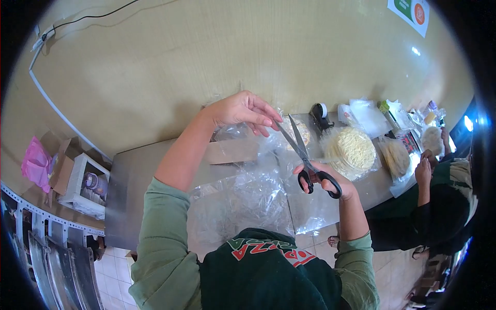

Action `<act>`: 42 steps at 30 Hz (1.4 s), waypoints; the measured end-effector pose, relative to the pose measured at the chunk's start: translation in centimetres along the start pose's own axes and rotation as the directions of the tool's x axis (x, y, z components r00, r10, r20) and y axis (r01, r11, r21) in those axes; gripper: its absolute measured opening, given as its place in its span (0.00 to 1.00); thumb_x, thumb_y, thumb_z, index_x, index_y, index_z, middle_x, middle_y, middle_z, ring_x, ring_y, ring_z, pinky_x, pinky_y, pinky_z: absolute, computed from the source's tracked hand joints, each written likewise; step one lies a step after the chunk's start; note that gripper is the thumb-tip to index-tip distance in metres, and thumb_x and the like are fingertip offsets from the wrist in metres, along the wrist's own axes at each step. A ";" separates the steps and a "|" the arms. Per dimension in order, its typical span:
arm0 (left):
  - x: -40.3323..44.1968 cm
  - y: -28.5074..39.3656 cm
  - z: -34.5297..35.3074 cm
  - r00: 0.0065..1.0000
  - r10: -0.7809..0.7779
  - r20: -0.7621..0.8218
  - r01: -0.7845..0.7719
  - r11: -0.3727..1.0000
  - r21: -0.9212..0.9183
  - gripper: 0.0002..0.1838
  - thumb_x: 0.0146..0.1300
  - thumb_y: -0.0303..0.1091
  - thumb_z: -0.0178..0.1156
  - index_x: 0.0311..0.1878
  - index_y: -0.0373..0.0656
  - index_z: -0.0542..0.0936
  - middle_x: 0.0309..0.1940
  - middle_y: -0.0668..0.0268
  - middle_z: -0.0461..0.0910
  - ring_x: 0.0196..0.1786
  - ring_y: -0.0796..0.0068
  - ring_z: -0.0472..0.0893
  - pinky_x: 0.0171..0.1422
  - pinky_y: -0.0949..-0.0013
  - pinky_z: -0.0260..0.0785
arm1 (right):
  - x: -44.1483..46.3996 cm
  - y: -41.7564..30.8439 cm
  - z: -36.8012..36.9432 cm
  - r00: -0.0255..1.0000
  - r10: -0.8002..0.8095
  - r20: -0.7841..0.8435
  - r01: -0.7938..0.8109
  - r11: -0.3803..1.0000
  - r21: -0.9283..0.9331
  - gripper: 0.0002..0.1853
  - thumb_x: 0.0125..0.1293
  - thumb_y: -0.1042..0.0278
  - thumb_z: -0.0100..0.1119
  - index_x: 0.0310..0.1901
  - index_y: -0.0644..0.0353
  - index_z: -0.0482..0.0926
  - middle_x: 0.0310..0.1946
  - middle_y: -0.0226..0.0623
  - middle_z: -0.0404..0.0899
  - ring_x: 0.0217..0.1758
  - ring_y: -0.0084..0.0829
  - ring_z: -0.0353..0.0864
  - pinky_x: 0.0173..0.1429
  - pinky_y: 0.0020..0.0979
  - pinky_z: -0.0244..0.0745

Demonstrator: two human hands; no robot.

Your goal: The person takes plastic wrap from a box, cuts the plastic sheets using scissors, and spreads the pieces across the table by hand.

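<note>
My right hand point(330, 180) grips a pair of scissors point(301, 147) by its black handles, with the blades parted and pointing up and away from me. Close to the blade tips, my left hand point(247, 111) has its thumb and fingers pinched together. What sits in that pinch, if anything, is too small to make out. Below both hands, a heap of clear plastic bags point(248, 191) covers the metal table point(139, 175). A bag of pale shredded food point(351, 151) lies just beyond my right hand. Behind the blades, another bagged item is partly hidden.
A cardboard piece point(232, 151) lies under my left forearm. At the back stands a black tape dispenser point(321, 116). Farther right are a flat bagged item point(395, 156), a scale point(411, 142) and a co-worker point(439, 206). A white crate point(85, 188) is left of the table.
</note>
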State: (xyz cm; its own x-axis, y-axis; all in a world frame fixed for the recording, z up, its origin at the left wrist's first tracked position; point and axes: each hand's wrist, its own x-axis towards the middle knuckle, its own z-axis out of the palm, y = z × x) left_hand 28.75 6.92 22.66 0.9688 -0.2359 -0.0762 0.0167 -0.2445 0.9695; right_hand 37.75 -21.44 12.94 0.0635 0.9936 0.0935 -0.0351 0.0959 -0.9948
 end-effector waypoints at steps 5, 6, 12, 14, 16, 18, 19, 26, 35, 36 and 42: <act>-0.3 -0.6 0.7 0.998 -0.045 0.035 0.046 0.999 -0.027 0.13 0.57 0.28 0.61 0.45 0.32 0.78 0.36 0.53 0.82 0.38 0.64 0.83 0.39 0.70 0.76 | 0.8 -0.8 0.6 1.000 -0.024 -0.002 0.024 0.999 0.035 0.44 0.44 0.32 0.65 0.54 0.63 0.70 0.27 0.27 0.70 0.31 0.17 0.68 0.34 0.20 0.62; -0.5 -0.8 0.9 0.998 -0.053 0.045 0.054 0.998 -0.023 0.14 0.58 0.29 0.61 0.46 0.33 0.78 0.37 0.54 0.82 0.37 0.66 0.83 0.38 0.71 0.76 | 0.7 -0.7 0.6 1.000 0.009 -0.020 -0.008 1.000 0.030 0.42 0.44 0.35 0.67 0.53 0.63 0.71 0.26 0.26 0.69 0.29 0.16 0.68 0.33 0.19 0.61; -0.8 -2.6 1.7 0.995 -0.016 0.101 0.018 1.000 -0.020 0.15 0.58 0.32 0.61 0.45 0.32 0.79 0.34 0.56 0.82 0.34 0.69 0.83 0.33 0.72 0.76 | 0.5 1.2 0.9 0.999 0.023 -0.027 -0.021 0.997 0.075 0.36 0.46 0.44 0.70 0.51 0.63 0.74 0.23 0.22 0.69 0.24 0.13 0.67 0.27 0.16 0.60; -0.7 -2.8 2.3 0.985 -0.049 0.164 0.047 0.999 0.018 0.14 0.57 0.32 0.62 0.44 0.32 0.79 0.33 0.56 0.82 0.32 0.68 0.83 0.32 0.72 0.76 | 0.7 1.2 1.4 1.000 0.007 -0.026 -0.003 0.988 0.153 0.36 0.46 0.44 0.70 0.51 0.63 0.74 0.23 0.22 0.69 0.24 0.13 0.67 0.27 0.16 0.60; -0.5 -3.4 2.3 0.985 -0.079 0.153 0.080 0.997 0.002 0.15 0.56 0.33 0.63 0.43 0.33 0.79 0.33 0.57 0.82 0.32 0.70 0.82 0.32 0.72 0.76 | 0.5 1.8 1.4 0.998 0.012 -0.055 -0.003 0.987 0.159 0.37 0.46 0.42 0.70 0.51 0.63 0.74 0.23 0.22 0.69 0.24 0.13 0.67 0.27 0.15 0.59; -0.3 -3.7 2.0 0.979 -0.131 0.156 0.129 0.991 0.025 0.15 0.55 0.33 0.63 0.42 0.32 0.80 0.33 0.57 0.82 0.31 0.71 0.82 0.32 0.72 0.76 | -0.1 2.8 1.0 0.993 0.035 -0.108 -0.026 0.996 0.087 0.38 0.46 0.40 0.68 0.52 0.63 0.73 0.23 0.22 0.69 0.23 0.14 0.67 0.27 0.16 0.59; -0.2 -3.6 1.9 0.972 -0.167 0.164 0.160 0.986 0.055 0.14 0.55 0.32 0.64 0.41 0.32 0.80 0.32 0.57 0.82 0.31 0.72 0.82 0.32 0.72 0.76 | -0.4 3.1 1.0 0.989 0.046 -0.140 -0.043 0.999 0.026 0.40 0.47 0.36 0.66 0.51 0.63 0.71 0.21 0.23 0.69 0.21 0.16 0.67 0.26 0.16 0.59; -0.2 -5.7 -3.6 0.933 -0.283 -0.222 0.347 0.871 0.348 0.13 0.57 0.33 0.57 0.43 0.39 0.79 0.32 0.63 0.82 0.27 0.75 0.81 0.28 0.73 0.71 | -5.2 5.4 0.7 0.851 -0.009 -0.526 0.068 0.993 0.093 0.32 0.51 0.40 0.65 0.46 0.61 0.73 0.18 0.24 0.67 0.20 0.16 0.66 0.24 0.18 0.58; 0.6 -11.7 -11.1 0.613 0.642 -0.462 0.623 -0.033 0.781 0.29 0.55 0.19 0.48 0.58 0.59 0.72 0.66 0.65 0.60 0.60 0.65 0.70 0.50 0.64 0.72 | -9.9 20.6 5.6 0.692 0.321 -0.647 -0.719 0.395 -0.572 0.25 0.52 0.44 0.62 0.45 0.54 0.75 0.35 0.45 0.79 0.41 0.45 0.80 0.43 0.43 0.74; 1.2 -14.1 -10.5 0.719 0.551 -0.423 0.612 -0.213 0.762 0.29 0.55 0.18 0.49 0.59 0.60 0.72 0.68 0.65 0.54 0.63 0.67 0.65 0.55 0.65 0.70 | -9.7 21.0 6.1 0.670 0.328 -0.665 -0.741 0.352 -0.572 0.25 0.52 0.46 0.62 0.46 0.53 0.74 0.36 0.45 0.78 0.41 0.46 0.79 0.43 0.43 0.74; 3.4 -29.6 -11.1 0.694 -0.163 -0.701 0.720 0.145 0.679 0.29 0.56 0.44 0.57 0.63 0.54 0.67 0.70 0.64 0.52 0.72 0.59 0.51 0.71 0.49 0.48 | -10.0 24.6 7.1 0.571 0.412 -0.710 -0.820 0.333 -0.466 0.21 0.55 0.53 0.60 0.47 0.54 0.70 0.41 0.47 0.76 0.45 0.47 0.78 0.44 0.43 0.74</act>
State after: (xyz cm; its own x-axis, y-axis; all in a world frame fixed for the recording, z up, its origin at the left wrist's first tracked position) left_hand 34.31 23.83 -3.75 0.8430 0.5359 -0.0477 0.5322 -0.8436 -0.0723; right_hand 29.13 -28.55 -12.14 0.7299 0.5644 -0.3857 0.4012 -0.8105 -0.4268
